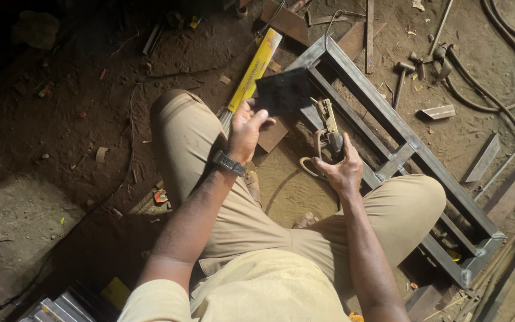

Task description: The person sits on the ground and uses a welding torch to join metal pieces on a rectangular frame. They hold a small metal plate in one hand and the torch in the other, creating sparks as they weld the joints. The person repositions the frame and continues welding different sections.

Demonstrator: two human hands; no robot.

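Nearest the camera, a person crouches on a dirt workshop floor, knees bent apart in tan trousers, both arms reaching forward. At the near left edge lies a bundle of metal bars.

Just beyond the knees, the left hand, with a wristwatch on its wrist, grips a dark rectangular welding shade by its lower corner, holding it up and tilted as if to screen the eyes from the work. Slightly right, the right hand is closed around the handle of an electrode holder, its jaws pointing away toward a joint of the frame; a cable loops beneath the hand.

Under and beyond both hands runs a long welded steel frame of rectangular tube, laid flat on the ground and slanting from far centre to near right, which keeps its joints within reach. A yellow box of welding rods lies beside its far-left end.

Farther right, a hammer rests on the dirt, with a thick hose curving past it and metal offcuts scattered about.
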